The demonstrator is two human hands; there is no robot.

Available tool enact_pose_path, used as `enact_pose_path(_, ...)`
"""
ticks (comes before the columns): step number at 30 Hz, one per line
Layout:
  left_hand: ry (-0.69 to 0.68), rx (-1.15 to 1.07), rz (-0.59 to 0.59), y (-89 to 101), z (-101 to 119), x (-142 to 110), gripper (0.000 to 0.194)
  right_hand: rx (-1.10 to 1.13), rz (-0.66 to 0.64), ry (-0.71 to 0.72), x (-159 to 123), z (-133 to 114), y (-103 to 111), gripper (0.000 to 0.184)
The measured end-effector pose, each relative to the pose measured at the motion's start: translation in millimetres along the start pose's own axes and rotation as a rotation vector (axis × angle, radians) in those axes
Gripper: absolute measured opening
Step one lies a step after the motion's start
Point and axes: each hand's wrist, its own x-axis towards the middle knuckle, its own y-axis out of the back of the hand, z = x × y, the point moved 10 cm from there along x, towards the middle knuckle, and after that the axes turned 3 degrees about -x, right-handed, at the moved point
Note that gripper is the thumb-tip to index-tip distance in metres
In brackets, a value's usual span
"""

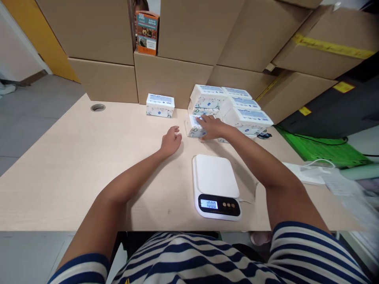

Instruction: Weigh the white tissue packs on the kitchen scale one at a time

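My right hand (213, 127) grips a white tissue pack (192, 127) from its right side, fingers over the top and thumb low at the front. This pack rests against the front of a stack of similar packs (209, 95); whether it touches the table is hard to tell. My left hand (171, 141) hovers or rests just left of that pack, fingers loosely curled, thumb apart, nothing in it. Farther back on the left, a single tissue pack (160, 106) lies by itself. Nearer to me is a white digital scale (217, 175), bare on top, its lit display reading 100.0.
Cardboard boxes (174, 77) form a wall along the table's back edge. An orange printed box (147, 33) stands in a gap there, with part of a person's head behind. A cable hole (98, 107) is at the far left. Clear plastic bags (340, 183) and a green crate (328, 148) are at right.
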Motion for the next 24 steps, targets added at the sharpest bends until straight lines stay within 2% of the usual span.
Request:
enact_pose_path(3, -0.010, -0.021, 0.023, 2.6, 1, 1, 0.040, -0.012, 0.038, 0.061, -14, -17, 6, 0.122)
enact_pose_path(5, -0.011, -0.040, 0.034, 4.5, 2, 1, 0.035, 0.007, 0.062, 0.075, -18, -24, 9, 0.127)
enact_pose_path(7, -0.004, -0.055, 0.032, 5.4, 2, 1, 0.038, 0.045, 0.071, 0.073, -22, -28, 11, 0.132)
enact_pose_path(10, 0.004, -0.088, 0.023, 5.5, 1, 3, 0.041, 0.086, 0.081, 0.062, -36, -25, 18, 0.127)
enact_pose_path(13, -0.021, -0.121, 0.065, 9.6, 1, 6, 0.041, 0.144, 0.202, 0.056, -74, -11, 42, 0.132)
enact_pose_path(16, -0.040, -0.129, 0.106, 13.1, 1, 9, 0.043, 0.263, 0.319, 0.059, -130, 3, 60, 0.143)
enact_pose_path(18, -0.044, -0.131, 0.106, 13.0, 1, 10, 0.042, 0.331, 0.302, 0.074, -166, 3, 54, 0.148)
enact_pose_path(20, -0.048, -0.126, 0.102, 12.8, 2, 10, 0.039, 0.360, 0.245, 0.101, -193, -3, 39, 0.150)
enact_pose_path(24, -0.063, -0.118, 0.115, 15.5, 3, 8, 0.035, 0.318, 0.165, 0.169, -215, -23, 9, 0.147)
